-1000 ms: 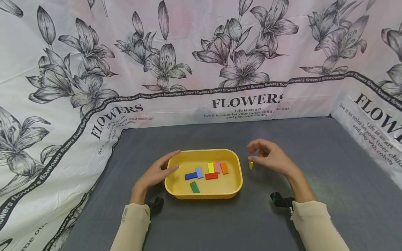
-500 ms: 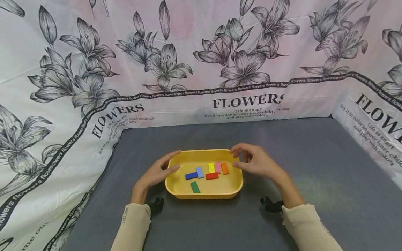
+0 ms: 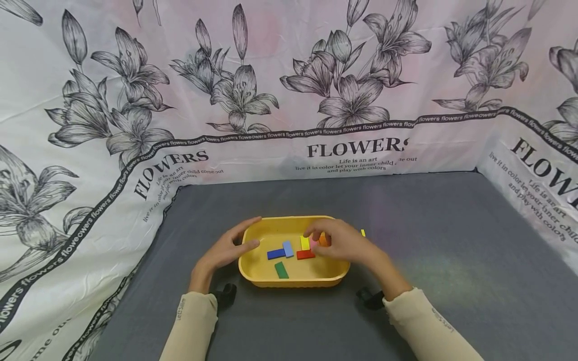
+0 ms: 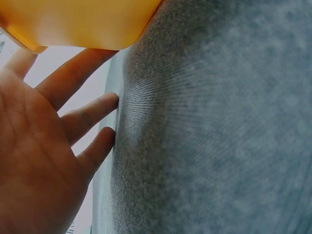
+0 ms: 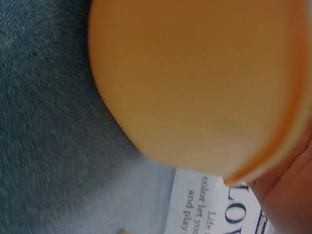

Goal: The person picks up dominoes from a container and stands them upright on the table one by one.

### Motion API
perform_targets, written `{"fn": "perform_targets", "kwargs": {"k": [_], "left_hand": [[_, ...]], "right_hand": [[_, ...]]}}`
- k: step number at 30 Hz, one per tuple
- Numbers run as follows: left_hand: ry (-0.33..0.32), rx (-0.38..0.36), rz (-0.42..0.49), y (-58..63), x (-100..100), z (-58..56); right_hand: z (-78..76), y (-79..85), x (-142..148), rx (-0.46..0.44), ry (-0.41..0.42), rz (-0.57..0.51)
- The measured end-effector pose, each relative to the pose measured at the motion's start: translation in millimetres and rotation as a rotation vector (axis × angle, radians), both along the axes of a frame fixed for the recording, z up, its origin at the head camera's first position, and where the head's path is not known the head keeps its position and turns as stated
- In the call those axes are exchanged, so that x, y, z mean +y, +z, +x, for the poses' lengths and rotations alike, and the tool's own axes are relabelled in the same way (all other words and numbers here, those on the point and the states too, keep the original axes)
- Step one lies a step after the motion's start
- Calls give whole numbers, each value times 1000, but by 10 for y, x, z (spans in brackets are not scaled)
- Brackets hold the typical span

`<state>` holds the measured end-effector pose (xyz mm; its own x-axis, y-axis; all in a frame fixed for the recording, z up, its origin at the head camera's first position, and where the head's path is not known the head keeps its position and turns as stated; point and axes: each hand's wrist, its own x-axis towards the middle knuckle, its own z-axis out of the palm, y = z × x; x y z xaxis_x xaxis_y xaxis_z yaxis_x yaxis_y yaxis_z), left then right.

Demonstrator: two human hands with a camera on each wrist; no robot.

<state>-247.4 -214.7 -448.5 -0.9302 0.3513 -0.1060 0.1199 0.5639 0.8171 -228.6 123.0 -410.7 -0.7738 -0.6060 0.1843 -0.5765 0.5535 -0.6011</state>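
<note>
A yellow plastic tray [image 3: 311,274] holds several small flat blocks: dark blue [image 3: 276,254], light blue [image 3: 288,249], green [image 3: 281,270], yellow [image 3: 304,242], red [image 3: 305,254], pink [image 3: 312,244] and orange [image 3: 323,240]. My left hand [image 3: 224,250] rests at its left end, thumb over the rim; the left wrist view shows spread, fairly straight fingers [image 4: 73,78] against the outer wall. Over the right end, my right hand [image 3: 340,241] reaches in with bent fingers, thumb and forefinger apart near the pink block. Part of the orange block lies behind that hand.
Beyond the right wrist, a yellow block [image 3: 363,232] stands upright on the dark grey table [image 3: 442,240], partly hidden. A white flower-printed cloth [image 3: 262,173] hangs around the back and sides. Dark wrist cameras sit under both wrists.
My right hand has moved left, from beside the upright yellow block on the table, across the tray's right rim to over the blocks inside. The left hand has stayed at the tray's left end.
</note>
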Motion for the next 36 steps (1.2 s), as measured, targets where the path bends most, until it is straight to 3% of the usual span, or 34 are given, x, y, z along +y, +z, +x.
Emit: {"fn": "perform_targets", "kwargs": {"k": [6, 13, 19, 27, 36], "left_hand": [[-1, -4, 4, -15, -1, 8], [1, -7, 3, -24, 0, 10], [6, -11, 7, -23, 5, 6], [8, -5, 8, -31, 8, 7], [4, 7, 10, -28, 3, -6]], "right_hand": [[-38, -98, -138, 30, 41, 127], [-42, -157, -237, 45, 7, 244], [-37, -171, -307, 99, 33, 284], [-16, -228, -370, 141, -2, 353], [44, -157, -426, 113, -13, 392]]}}
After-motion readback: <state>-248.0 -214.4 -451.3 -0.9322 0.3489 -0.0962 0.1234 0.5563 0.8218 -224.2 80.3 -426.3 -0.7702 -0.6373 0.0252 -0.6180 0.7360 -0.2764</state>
